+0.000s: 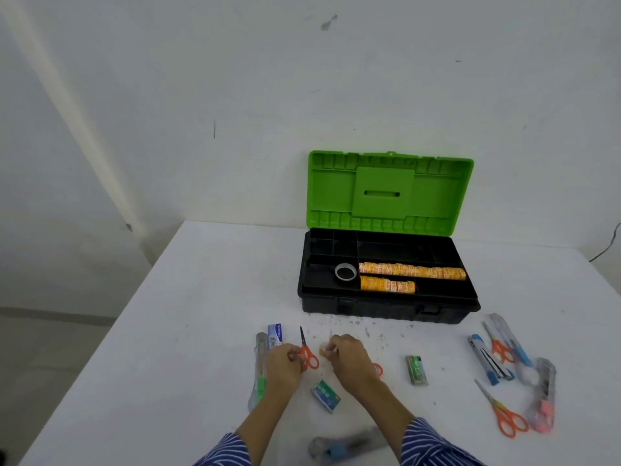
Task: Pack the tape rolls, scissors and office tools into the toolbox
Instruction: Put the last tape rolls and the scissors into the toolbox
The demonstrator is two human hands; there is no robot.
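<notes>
The left hand [284, 363] curls its grip on the orange-handled scissors [307, 353] on the counter [188, 314], near the open toolbox [386, 307]. The right hand [349, 356] pinches something small, unclear. Light, stiff, pointed; best carried by the handle loops.

Glossy green plastic lid [389, 193], matt black toolbox tray [386, 260], striped cloth sleeves [433, 445].

Nothing is reading clearly: print on the small green box [326, 396], the blue box [275, 333] and the orange tape rolls [411, 271] is blurring out.
</notes>
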